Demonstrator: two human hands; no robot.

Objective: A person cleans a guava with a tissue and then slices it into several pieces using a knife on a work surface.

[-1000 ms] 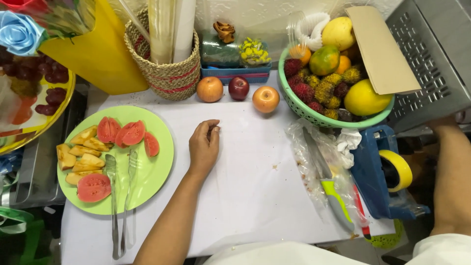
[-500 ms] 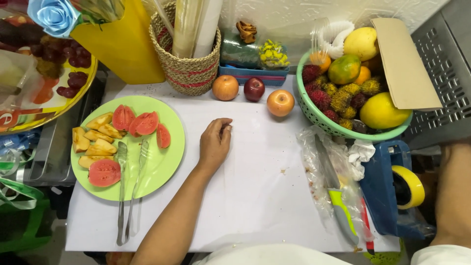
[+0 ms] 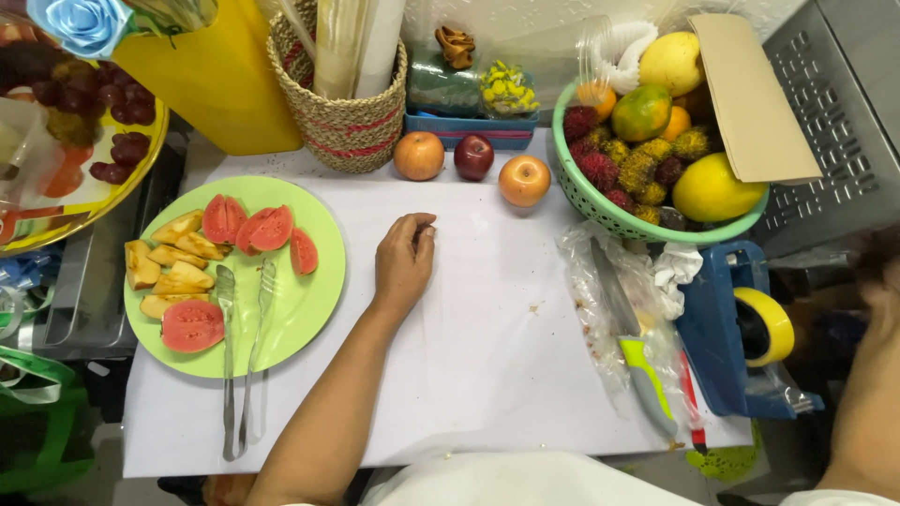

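My left hand (image 3: pixel 404 261) rests on the white cutting surface (image 3: pixel 487 365), fingers curled loosely under, holding nothing. It lies just right of a green plate (image 3: pixel 314 300) that carries pink guava slices (image 3: pixel 248 225), yellow fruit pieces (image 3: pixel 169 267) and metal tongs (image 3: pixel 242 365). Three apples (image 3: pixel 473 156) stand in a row beyond the hand. My right hand (image 3: pixel 886 290) is a blur at the right edge, beyond the blue tape dispenser (image 3: pixel 731 328); whether it holds anything is unclear.
A green basket (image 3: pixel 600 206) of mixed fruit sits at the back right, with cardboard (image 3: pixel 750 103) on it. A green-handled knife (image 3: pixel 642 375) lies on clear plastic. A woven basket (image 3: pixel 342 131), a yellow container (image 3: pixel 220 80) and a grape tray (image 3: pixel 103 150) stand behind.
My left hand's fingers have curled in from flat. The view has shifted slightly and my right arm has drawn toward the right edge.
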